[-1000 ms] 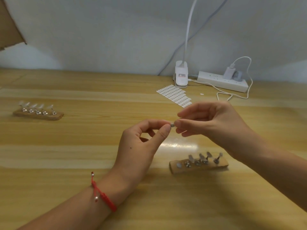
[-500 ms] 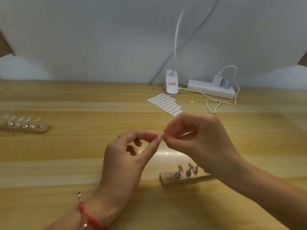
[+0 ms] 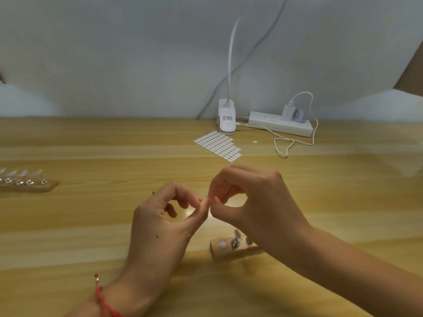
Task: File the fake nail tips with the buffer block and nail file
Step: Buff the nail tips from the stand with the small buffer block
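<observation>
Wooden table (image 3: 91,225) beneath; my left hand (image 3: 164,225) and right hand (image 3: 258,202) still pinch one tiny piece (image 3: 207,197) between fingertips, too small to name. My right wrist now covers more of the near holder (image 3: 226,251); nail tips (image 3: 23,173) stand far left.

Left hand (image 3: 160,223): back toward the camera; thumb and index finger curve into a ring, and their tips pinch a small piece (image 3: 207,197).
Right hand (image 3: 258,202): just beside the left, fingertip to fingertip; thumb and index finger pinch the same small piece, and the other fingers are curled.
Left forearm: rises from the lower edge.
Right forearm: slants in from the lower right.
</observation>
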{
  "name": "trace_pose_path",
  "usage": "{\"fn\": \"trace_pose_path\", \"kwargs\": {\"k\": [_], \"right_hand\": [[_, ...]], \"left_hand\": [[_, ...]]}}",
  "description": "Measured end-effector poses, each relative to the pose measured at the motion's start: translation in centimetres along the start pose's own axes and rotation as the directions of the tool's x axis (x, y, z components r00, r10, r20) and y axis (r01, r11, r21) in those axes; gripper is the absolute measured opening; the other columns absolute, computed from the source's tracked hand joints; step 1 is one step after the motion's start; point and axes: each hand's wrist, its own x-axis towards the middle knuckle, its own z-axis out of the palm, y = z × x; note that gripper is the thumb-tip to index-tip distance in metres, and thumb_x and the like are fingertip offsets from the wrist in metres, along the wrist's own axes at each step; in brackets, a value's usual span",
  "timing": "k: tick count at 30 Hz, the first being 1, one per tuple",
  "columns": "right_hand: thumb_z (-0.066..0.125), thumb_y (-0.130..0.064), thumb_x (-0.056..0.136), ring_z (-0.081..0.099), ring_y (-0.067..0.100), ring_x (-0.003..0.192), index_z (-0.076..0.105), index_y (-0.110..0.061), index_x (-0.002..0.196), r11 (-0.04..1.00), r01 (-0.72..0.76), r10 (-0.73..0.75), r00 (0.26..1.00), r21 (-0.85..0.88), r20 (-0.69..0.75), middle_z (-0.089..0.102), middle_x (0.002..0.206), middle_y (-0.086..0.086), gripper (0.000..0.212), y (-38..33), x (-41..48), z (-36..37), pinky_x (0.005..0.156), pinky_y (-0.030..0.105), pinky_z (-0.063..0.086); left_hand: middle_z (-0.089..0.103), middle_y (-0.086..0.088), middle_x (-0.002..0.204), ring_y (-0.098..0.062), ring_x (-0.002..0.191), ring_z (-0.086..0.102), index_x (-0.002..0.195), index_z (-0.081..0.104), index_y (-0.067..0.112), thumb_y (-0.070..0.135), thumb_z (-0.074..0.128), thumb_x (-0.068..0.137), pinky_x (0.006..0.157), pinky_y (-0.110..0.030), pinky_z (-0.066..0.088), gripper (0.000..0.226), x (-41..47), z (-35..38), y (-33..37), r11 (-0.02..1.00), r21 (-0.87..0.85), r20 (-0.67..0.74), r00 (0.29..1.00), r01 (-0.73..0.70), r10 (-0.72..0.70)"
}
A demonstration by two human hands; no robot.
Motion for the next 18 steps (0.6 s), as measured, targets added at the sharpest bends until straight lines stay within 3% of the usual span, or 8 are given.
{"fn": "trace_pose_path", "kwargs": {"k": [3, 6, 11, 14, 18], "right_hand": [[0.079, -0.013, 0.077, 0.068, 0.007, 0.075, 0.073, -0.023, 0.083, 0.994, -0.053, 0.053, 0.999, 0.093, 0.005, 0.07, 0.077, -0.008, 0.013, 0.2, 0.0, 0.0, 0.075, 0.037, 0.058], [0.075, -0.033, 0.072, 0.072, 0.004, 0.079, 0.072, -0.032, 0.082, 0.951, -0.204, 0.199, 0.979, 0.231, 0.045, 0.073, 0.079, -0.013, 0.011, 0.5, -0.2, -0.4, 0.082, 0.051, 0.056], [0.081, -0.025, 0.064, 0.075, 0.013, 0.081, 0.077, -0.02, 0.08, 0.821, -0.289, 0.25, 0.957, 0.493, 0.146, 0.076, 0.081, 0.001, 0.017, 1.2, -0.1, -1.2, 0.078, 0.032, 0.061], [0.08, -0.018, 0.06, 0.075, 0.018, 0.079, 0.077, -0.011, 0.083, 0.728, -0.353, 0.285, 0.935, 0.588, 0.21, 0.077, 0.084, 0.006, 0.024, 1.6, -0.2, -1.4, 0.071, 0.02, 0.058], [0.08, -0.021, 0.059, 0.075, 0.02, 0.083, 0.077, -0.01, 0.082, 0.741, -0.357, 0.276, 0.934, 0.569, 0.227, 0.077, 0.085, 0.008, 0.026, 1.8, -0.1, -1.4, 0.078, 0.026, 0.06]], "left_hand": [[0.069, 0.007, 0.074, -0.013, 0.076, 0.061, 0.068, 0.059, 0.024, 0.038, 0.074, 0.068, 0.063, -0.022, 0.043, 0.021, 0.1, 0.1, -0.1, 1.0, -0.01, -0.008, 1.0, 0.01, -0.01], [0.071, 0.012, 0.075, -0.007, 0.074, 0.063, 0.067, 0.058, 0.022, 0.043, 0.073, 0.067, 0.062, -0.021, 0.045, 0.025, 0.2, 0.1, -0.1, 0.997, -0.073, -0.017, 0.999, 0.031, -0.032], [0.073, 0.008, 0.077, -0.009, 0.074, 0.068, 0.063, 0.058, 0.027, 0.039, 0.076, 0.065, 0.064, -0.017, 0.05, 0.021, 0.3, 0.3, -0.2, 0.98, -0.192, 0.016, 0.999, 0.042, -0.04], [0.073, 0.005, 0.079, -0.013, 0.076, 0.069, 0.062, 0.058, 0.028, 0.04, 0.077, 0.063, 0.07, -0.027, 0.053, 0.022, 0.3, 0.2, -0.3, 0.972, -0.228, 0.042, 0.998, 0.052, -0.043], [0.073, 0.003, 0.079, -0.014, 0.077, 0.07, 0.062, 0.059, 0.028, 0.043, 0.076, 0.06, 0.076, -0.036, 0.055, 0.023, 0.3, 0.3, -0.3, 0.962, -0.259, 0.076, 0.995, 0.085, -0.067]]}}
